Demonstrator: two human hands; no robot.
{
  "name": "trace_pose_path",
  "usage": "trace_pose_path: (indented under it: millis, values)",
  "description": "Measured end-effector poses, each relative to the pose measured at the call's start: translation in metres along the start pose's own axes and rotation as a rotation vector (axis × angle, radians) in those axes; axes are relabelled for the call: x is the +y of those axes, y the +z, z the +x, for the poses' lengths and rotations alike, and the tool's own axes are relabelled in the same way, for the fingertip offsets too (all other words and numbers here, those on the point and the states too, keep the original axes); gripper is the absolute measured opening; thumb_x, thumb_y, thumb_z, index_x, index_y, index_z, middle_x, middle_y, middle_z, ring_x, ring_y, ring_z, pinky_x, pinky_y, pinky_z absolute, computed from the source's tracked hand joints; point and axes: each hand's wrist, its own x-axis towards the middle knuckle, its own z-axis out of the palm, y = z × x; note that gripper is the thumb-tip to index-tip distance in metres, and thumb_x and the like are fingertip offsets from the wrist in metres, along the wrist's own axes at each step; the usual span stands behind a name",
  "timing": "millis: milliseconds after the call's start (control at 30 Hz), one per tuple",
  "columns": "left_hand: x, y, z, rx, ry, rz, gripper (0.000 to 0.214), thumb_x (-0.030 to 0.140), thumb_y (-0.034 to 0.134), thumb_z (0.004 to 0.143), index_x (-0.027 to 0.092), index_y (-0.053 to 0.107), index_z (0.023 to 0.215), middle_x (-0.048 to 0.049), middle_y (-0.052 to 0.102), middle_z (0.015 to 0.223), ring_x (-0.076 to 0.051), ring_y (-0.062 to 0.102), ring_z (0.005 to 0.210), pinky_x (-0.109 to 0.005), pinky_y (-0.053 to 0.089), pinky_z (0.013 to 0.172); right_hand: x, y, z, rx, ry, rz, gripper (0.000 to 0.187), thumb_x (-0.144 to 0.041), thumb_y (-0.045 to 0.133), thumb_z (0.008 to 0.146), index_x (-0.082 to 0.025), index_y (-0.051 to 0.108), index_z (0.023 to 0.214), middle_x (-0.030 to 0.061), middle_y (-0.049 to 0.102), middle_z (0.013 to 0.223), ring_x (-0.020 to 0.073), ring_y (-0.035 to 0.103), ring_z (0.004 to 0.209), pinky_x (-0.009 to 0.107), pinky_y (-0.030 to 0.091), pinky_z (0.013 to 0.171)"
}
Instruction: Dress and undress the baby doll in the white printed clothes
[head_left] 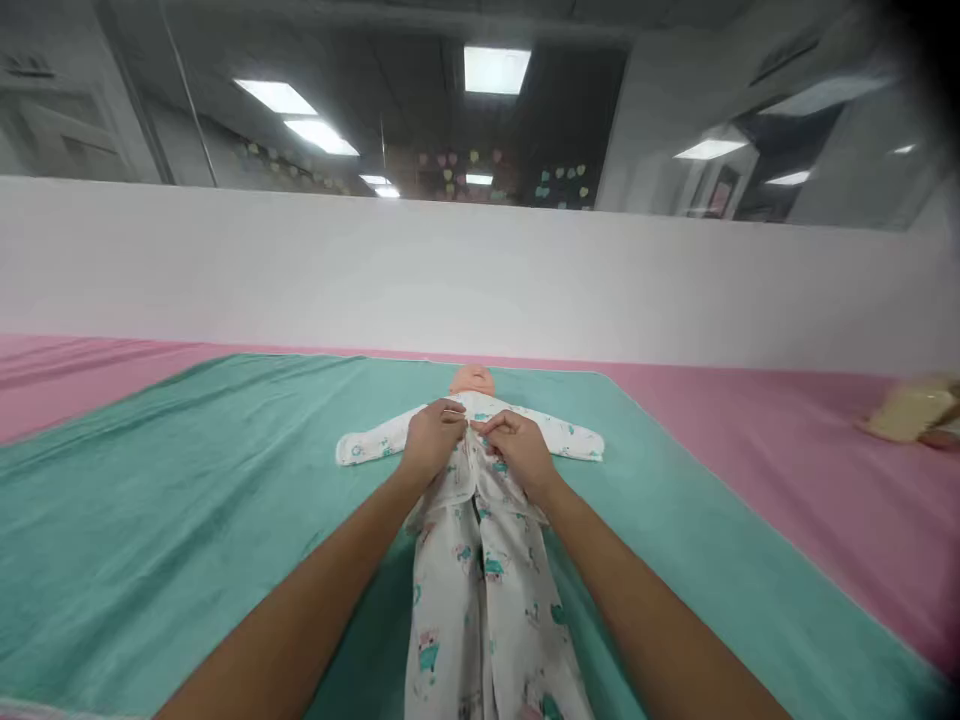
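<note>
A baby doll (472, 380) lies on its back on a teal cloth (187, 500), head away from me. It wears a white sleepsuit (480, 590) printed with small teal and pink figures, sleeves spread to both sides. My left hand (431, 440) pinches the left edge of the suit's front opening at the chest. My right hand (517, 445) pinches the right edge, fingertips almost touching the left hand's. Both forearms reach over the doll's legs.
The teal cloth lies on a pink sheet (787, 470). A low white wall (480, 270) runs along the far edge. A pale yellowish object (911, 410) lies on the pink sheet at the far right.
</note>
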Motion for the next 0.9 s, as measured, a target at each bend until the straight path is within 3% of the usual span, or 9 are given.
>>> trace_pose_path:
  millis: [167, 367, 500, 633, 800, 900]
  values:
    - [-0.001, 0.004, 0.002, 0.040, -0.156, -0.201, 0.019, 0.014, 0.058, 0.058, 0.018, 0.057, 0.077, 0.0032, 0.058, 0.058, -0.010, 0.051, 0.052, -0.019, 0.036, 0.050, 0.005, 0.004, 0.000, 0.047, -0.015, -0.027, 0.019, -0.037, 0.056, 0.071, -0.018, 0.057, 0.068, -0.0039, 0.053, 0.054, 0.0091, 0.050, 0.050, 0.020, 0.038, 0.051]
    - [-0.001, 0.004, -0.001, 0.002, -0.226, -0.474, 0.025, 0.024, 0.068, 0.058, 0.017, 0.053, 0.077, 0.0035, 0.057, 0.063, -0.007, 0.049, 0.053, -0.019, 0.037, 0.052, 0.005, 0.002, 0.001, 0.083, -0.017, 0.015, 0.007, -0.024, 0.049, 0.069, -0.018, 0.054, 0.071, -0.0006, 0.063, 0.090, 0.0068, 0.050, 0.052, 0.021, 0.040, 0.051]
    - [-0.001, 0.002, -0.003, -0.068, -0.198, -0.539, 0.027, 0.029, 0.069, 0.060, 0.017, 0.053, 0.077, 0.0027, 0.057, 0.065, -0.008, 0.050, 0.055, -0.020, 0.038, 0.054, 0.001, 0.002, -0.002, 0.094, 0.007, -0.096, 0.017, -0.023, 0.046, 0.070, -0.020, 0.058, 0.082, -0.0008, 0.062, 0.078, 0.0099, 0.052, 0.055, 0.022, 0.040, 0.052]
    - [-0.004, 0.003, -0.003, -0.070, -0.106, -0.386, 0.023, 0.031, 0.063, 0.066, 0.018, 0.057, 0.083, -0.0001, 0.059, 0.074, -0.011, 0.053, 0.064, -0.023, 0.041, 0.059, 0.000, 0.003, -0.002, 0.120, -0.035, -0.158, 0.027, -0.021, 0.045, 0.069, -0.022, 0.056, 0.094, -0.0015, 0.063, 0.093, 0.0098, 0.054, 0.058, 0.024, 0.043, 0.059]
    - [-0.006, 0.005, -0.003, -0.031, 0.184, 0.051, 0.021, 0.019, 0.050, 0.074, 0.022, 0.062, 0.091, -0.0002, 0.058, 0.091, -0.010, 0.049, 0.068, -0.025, 0.040, 0.071, -0.002, 0.004, -0.005, 0.130, -0.079, -0.234, 0.040, -0.019, 0.044, 0.069, -0.026, 0.050, 0.108, -0.0024, 0.062, 0.100, 0.0088, 0.049, 0.052, 0.025, 0.042, 0.059]
    - [-0.007, 0.004, -0.003, -0.027, 0.212, 0.119, 0.021, 0.019, 0.047, 0.077, 0.022, 0.061, 0.091, -0.0004, 0.057, 0.092, -0.011, 0.049, 0.069, -0.025, 0.040, 0.070, -0.005, 0.005, -0.008, 0.111, -0.110, -0.290, 0.041, -0.018, 0.043, 0.070, -0.026, 0.049, 0.110, -0.0024, 0.062, 0.101, 0.0093, 0.048, 0.052, 0.026, 0.042, 0.059]
